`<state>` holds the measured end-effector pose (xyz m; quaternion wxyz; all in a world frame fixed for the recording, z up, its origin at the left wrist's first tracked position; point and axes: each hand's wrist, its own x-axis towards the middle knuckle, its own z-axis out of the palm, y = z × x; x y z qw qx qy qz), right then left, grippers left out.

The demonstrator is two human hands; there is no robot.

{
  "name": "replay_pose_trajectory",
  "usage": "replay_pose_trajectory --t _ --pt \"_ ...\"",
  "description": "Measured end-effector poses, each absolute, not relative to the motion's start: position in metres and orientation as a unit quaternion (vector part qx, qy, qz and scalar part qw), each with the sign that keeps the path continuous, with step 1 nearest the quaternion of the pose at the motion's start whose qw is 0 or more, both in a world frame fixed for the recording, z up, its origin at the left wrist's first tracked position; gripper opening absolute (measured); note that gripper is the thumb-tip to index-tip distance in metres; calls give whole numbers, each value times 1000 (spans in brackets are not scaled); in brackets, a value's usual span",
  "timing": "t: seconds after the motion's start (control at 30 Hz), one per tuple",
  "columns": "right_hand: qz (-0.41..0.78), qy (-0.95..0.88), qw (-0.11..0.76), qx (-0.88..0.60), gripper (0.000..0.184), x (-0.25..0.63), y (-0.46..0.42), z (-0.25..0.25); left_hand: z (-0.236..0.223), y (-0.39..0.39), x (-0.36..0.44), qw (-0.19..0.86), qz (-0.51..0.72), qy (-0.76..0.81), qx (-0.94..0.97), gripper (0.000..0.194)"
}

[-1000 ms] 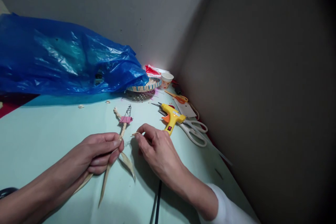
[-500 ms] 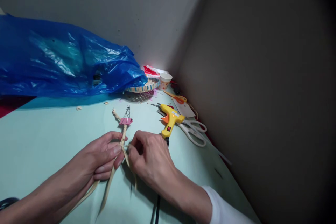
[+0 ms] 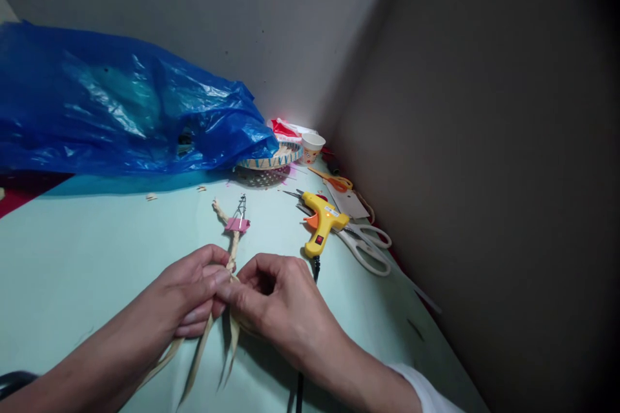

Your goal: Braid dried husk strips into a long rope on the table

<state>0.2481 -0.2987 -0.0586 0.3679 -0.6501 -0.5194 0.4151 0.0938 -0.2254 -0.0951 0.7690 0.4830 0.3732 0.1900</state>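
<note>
A pale, straw-like braid (image 3: 234,251) runs toward me from a pink binder clip (image 3: 237,225) lying on the table. My left hand (image 3: 201,293) pinches the braid's near end between thumb and fingers. Loose flat strands (image 3: 197,361) trail from beneath that hand toward the front. My right hand (image 3: 276,293) is closed, its thumb and index finger pinching a strand right at the braid, the fingertips close to those of the left. Part of the strand in its grip is hidden by the fingers.
A yellow glue gun (image 3: 323,226) with a black cord lies to the right, against white-handled scissors (image 3: 365,248). Orange-handled scissors (image 3: 339,182) are farther back. A paper cup (image 3: 312,147), a shallow woven basket (image 3: 271,161) and a big blue plastic bag (image 3: 135,110) stand by the wall.
My right hand has moved in to the braid, its fingertips now close against my left thumb. The strand at its fingers has shifted and hangs lower. The camera view has turned slightly left.
</note>
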Motion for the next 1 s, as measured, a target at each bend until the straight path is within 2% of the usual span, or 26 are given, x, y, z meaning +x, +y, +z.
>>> replay_pose_trajectory --t 0.23,0.73,0.87,1.0 --pt "394 -552 369 -636 16 252 -298 -63 -104 -226 92 764 194 359 500 43" --pt "348 -571 348 -657 16 248 -304 -61 -78 -232 98 716 160 414 540 28" --pt "249 -632 316 -662 14 244 -309 -63 -78 -232 100 722 161 441 508 29" --pt "-12 -750 261 -608 17 237 -317 -70 -78 -231 97 751 166 434 468 35"
